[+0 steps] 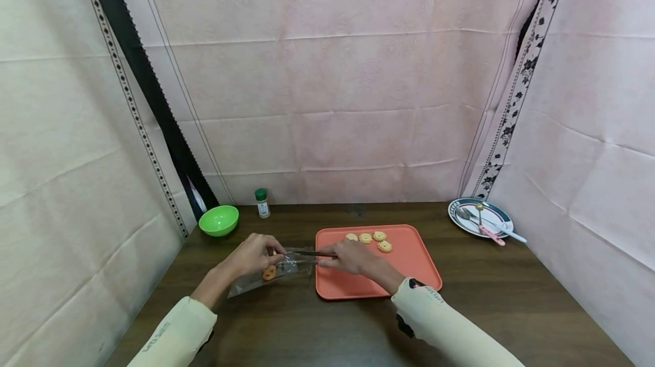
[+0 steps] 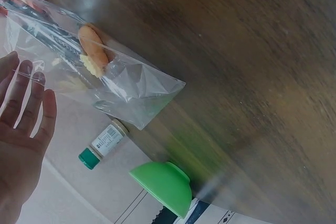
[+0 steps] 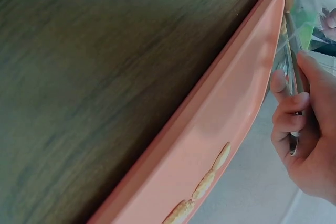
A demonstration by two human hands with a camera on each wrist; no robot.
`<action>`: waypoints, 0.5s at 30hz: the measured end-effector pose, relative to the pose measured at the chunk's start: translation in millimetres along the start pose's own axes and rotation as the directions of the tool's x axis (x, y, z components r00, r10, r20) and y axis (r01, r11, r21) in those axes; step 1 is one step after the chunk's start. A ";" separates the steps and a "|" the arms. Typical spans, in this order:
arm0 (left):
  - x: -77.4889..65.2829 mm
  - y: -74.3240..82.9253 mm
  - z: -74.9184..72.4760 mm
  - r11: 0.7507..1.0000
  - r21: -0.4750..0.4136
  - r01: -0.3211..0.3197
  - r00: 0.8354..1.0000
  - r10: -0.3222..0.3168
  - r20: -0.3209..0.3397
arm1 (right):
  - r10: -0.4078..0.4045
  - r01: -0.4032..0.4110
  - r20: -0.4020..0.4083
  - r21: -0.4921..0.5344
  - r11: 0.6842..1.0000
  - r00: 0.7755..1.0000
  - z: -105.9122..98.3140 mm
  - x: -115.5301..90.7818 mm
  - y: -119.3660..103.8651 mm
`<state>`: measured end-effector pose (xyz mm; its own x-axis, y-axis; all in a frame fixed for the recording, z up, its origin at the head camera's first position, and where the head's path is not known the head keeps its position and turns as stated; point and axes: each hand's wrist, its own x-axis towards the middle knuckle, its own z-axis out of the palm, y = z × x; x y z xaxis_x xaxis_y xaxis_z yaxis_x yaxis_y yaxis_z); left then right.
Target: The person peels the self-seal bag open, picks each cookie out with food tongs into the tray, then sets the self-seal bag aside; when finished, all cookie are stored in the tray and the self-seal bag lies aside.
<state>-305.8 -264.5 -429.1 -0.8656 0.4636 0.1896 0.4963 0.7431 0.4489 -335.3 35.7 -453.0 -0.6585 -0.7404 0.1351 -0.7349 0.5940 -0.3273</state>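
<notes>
My left hand [image 1: 254, 254] pinches the edge of a clear plastic bag [image 2: 142, 87] near its mouth, above the table left of the tray. Inside the bag lie round cookies [image 2: 93, 46], seen edge-on in the left wrist view. Metal tongs [image 3: 298, 74] are gripped in my right hand [image 1: 353, 257], over the left edge of the coral tray [image 1: 378, 284]. The tongs point left, and their far ends overlap the bag. Several pale round cookies [image 1: 385, 246] lie toward the back of the tray.
A green bowl [image 1: 219, 221] and a green-capped shaker bottle [image 1: 262, 207] stand at the back left. At the back right a plate [image 1: 453, 214] holds a fork and other cutlery with pink and pale blue handles. Cloth curtains [image 1: 358, 99] enclose the wooden table [image 1: 286, 333].
</notes>
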 end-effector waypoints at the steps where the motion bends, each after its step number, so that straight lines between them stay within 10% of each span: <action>1: 0.3 0.1 0.2 1.000 0.001 0.001 1.000 -0.001 0.000 | 0.000 0.000 -0.004 0.002 1.000 1.000 0.2 0.0 0.0; 15: -1.4 -2.1 2.5 1.000 -0.001 -0.007 1.000 0.007 -0.005 | -0.013 0.013 -0.016 0.025 1.000 1.000 -1.1 -12.8 7.7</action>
<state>-305.5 -265.5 -432.5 -0.8623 0.4664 0.1974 0.5025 0.7391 0.4486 -332.7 50.1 -456.2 -0.6514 -0.7430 0.1538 -0.7394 0.5761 -0.3484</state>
